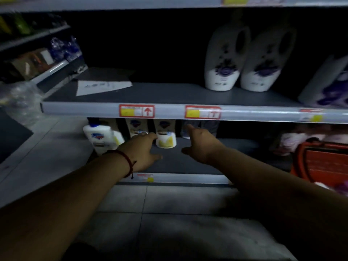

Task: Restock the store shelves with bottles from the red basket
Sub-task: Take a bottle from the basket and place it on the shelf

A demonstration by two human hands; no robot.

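Observation:
Both my arms reach into the bottom shelf [188,166]. My left hand [143,151], with a red cord at the wrist, rests by a row of white bottles with yellow labels [165,138]; its fingertips touch the bottle to the left of that one. My right hand [201,146] is held out with fingers apart and holds nothing. A white bottle with a blue cap [101,137] leans at the shelf's left end. The red basket [323,162] stands on the floor at the right. Two big white bottles with purple flowers [243,63] stand on the middle shelf [169,95].
A sheet of paper [103,87] lies on the left of the middle shelf. A white and purple pack [327,87] leans at its right end. Price tags [136,111] run along the shelf edge. Grey floor tiles [150,213] lie below my arms. The scene is dim.

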